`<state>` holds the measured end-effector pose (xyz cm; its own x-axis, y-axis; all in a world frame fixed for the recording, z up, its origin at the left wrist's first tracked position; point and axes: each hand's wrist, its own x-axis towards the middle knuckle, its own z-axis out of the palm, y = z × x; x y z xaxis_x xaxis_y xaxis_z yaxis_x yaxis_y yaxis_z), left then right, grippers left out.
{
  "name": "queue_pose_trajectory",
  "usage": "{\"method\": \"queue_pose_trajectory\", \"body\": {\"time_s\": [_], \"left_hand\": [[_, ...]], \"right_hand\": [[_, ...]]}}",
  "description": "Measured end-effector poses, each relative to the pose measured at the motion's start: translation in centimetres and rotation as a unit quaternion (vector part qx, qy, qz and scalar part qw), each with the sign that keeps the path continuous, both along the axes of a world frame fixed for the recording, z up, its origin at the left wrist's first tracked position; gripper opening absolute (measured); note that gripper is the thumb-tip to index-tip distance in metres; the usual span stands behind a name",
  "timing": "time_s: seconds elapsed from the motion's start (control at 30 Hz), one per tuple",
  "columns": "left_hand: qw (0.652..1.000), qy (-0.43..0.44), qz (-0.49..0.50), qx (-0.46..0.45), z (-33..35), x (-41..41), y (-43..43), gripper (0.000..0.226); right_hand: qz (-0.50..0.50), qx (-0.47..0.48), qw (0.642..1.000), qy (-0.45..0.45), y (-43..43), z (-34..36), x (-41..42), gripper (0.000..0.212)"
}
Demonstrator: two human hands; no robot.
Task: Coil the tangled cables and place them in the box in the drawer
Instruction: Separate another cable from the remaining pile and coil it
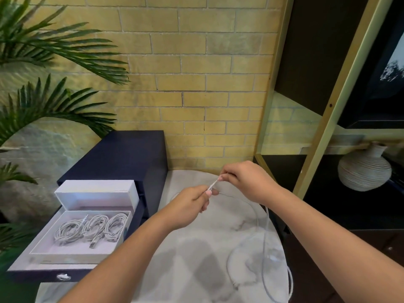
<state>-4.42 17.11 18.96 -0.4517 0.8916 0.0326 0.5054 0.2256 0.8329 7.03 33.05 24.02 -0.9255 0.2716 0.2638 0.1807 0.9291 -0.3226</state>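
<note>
table: round, pale marbled top; fills near centre; carries the uncoiled cable.
drawer unit: dark blue, just left of table, backed against brick wall.
drawer: pulled out toward near left; knob on front.
box: white, seated in drawer; lid stood up at far side.
coiled cables: three white bundles side by side in box; bare floor left along near side.
loose cable: thin, white; leads right from the hands, curves down right side of table, loops at near right, apparently overhanging the rim; on table, not in box.
step (judged): start of coiling the last cable; three apparently stowed.
left hand: forearm in from near left, hand raised over table; thumb and forefinger pinching the cable end, other fingers curled under.
right hand: forearm in from near right, wrist bent left; fingers curled, tips pinching the same stretch just right of the left pinch.
cable end: short, taut between the two pinches, tilted up to the right.
technique (judged): anchor with left pinch; feed with right in even loops sized like the stowed bundles; draw slack in slowly, watching for a snag at the right rim.
</note>
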Motion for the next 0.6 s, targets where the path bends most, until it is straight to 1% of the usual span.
{"method": "queue_pose_trajectory", "body": {"time_s": [0.1,0.17,0.23,0.37,0.5,0.57,0.6], "left_hand": [[0.997,-0.065,0.007,0.041,0.7,0.5,-0.1,0.032],[0.992,-0.104,0.005,0.071,1.2,0.8,0.0,0.033],[0.985,-0.138,0.008,0.105,1.7,1.0,0.3,0.033],[0.958,-0.223,0.018,0.178,2.8,1.4,0.8,0.033],[0.921,-0.316,0.028,0.225,3.5,1.8,1.4,0.029],[0.912,-0.332,0.033,0.239,3.4,1.7,1.9,0.028],[0.913,-0.328,0.037,0.239,3.2,1.6,2.1,0.029]], "right_hand": [[-0.015,-0.011,1.0,0.021,0.9,-0.6,-0.2,0.017],[-0.029,-0.055,0.998,0.028,1.5,-1.2,-0.3,0.017],[-0.048,-0.119,0.991,0.028,2.0,-2.1,-0.4,0.02],[-0.069,-0.23,0.971,-0.006,1.9,-3.7,-0.4,0.027],[-0.045,-0.271,0.96,-0.053,0.0,-4.9,-0.4,0.031],[-0.033,-0.295,0.953,-0.068,-1.1,-5.7,-0.4,0.032],[-0.028,-0.301,0.95,-0.076,-1.6,-6.1,-0.3,0.032]]}}
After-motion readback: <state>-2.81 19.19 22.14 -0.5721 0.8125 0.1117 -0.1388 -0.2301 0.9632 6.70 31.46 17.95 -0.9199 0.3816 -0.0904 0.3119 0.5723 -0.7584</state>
